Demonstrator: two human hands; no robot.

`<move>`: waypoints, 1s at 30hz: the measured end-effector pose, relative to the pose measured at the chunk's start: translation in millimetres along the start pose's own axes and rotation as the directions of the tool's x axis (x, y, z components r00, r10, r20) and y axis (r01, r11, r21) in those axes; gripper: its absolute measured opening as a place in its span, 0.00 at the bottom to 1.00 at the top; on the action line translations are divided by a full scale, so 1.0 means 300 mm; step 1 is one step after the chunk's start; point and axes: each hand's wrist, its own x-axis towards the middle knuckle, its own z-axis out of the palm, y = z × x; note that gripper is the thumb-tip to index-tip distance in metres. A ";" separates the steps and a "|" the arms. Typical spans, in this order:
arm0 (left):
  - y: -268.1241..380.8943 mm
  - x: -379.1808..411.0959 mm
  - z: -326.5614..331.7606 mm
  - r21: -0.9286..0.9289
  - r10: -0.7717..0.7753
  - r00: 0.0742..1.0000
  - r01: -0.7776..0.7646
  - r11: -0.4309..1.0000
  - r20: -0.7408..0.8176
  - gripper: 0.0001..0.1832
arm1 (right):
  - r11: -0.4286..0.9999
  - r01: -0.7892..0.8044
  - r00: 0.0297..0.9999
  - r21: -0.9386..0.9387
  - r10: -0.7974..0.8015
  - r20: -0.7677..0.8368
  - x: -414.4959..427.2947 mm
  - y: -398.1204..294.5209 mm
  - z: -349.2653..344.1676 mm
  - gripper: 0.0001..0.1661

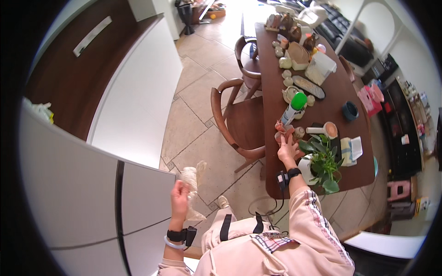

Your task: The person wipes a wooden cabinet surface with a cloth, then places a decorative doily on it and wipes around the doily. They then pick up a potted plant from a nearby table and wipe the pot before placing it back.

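Note:
My left hand (180, 196) grips a whitish, crinkled plastic-like bundle (190, 179) with loose ends, held over the tiled floor beside the cabinet. On the dark wooden table (335, 114), my right hand (288, 148) reaches to a crumpled pinkish item (284, 129) near the edge, fingers spread; whether it grips it I cannot tell. Just behind stands a spray can with a green cap (298, 100). A small round jar (298, 132) is beside the fingers. To the right are a handheld fan (329, 130), a potted plant (323, 165) and a tissue pack (348, 151).
Wooden chairs (238, 120) stand along the table's left side. Farther along the table are a clear plastic box (320, 68), an oval tray (308, 87), a blue cup (350, 110) and brown bottles (295, 33). A white-sided cabinet (138, 93) rises at left. A cable (266, 214) hangs near my right wrist.

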 end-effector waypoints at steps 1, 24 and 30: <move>-0.008 0.022 -0.021 -0.218 -0.023 0.998 0.009 0.976 -0.061 0.13 | 1.000 -0.005 1.000 -0.029 0.005 0.002 -0.020 -0.006 0.017 0.34; 0.241 0.650 0.279 -0.071 0.210 0.938 -0.198 0.978 0.277 0.10 | -0.239 -0.525 0.748 0.817 -0.588 0.308 -0.226 -0.827 -0.073 0.29; 0.278 0.740 0.214 -0.274 0.131 0.959 -0.059 0.960 0.250 0.11 | -0.033 -0.913 0.346 0.407 -0.594 0.727 0.041 -0.899 0.043 0.23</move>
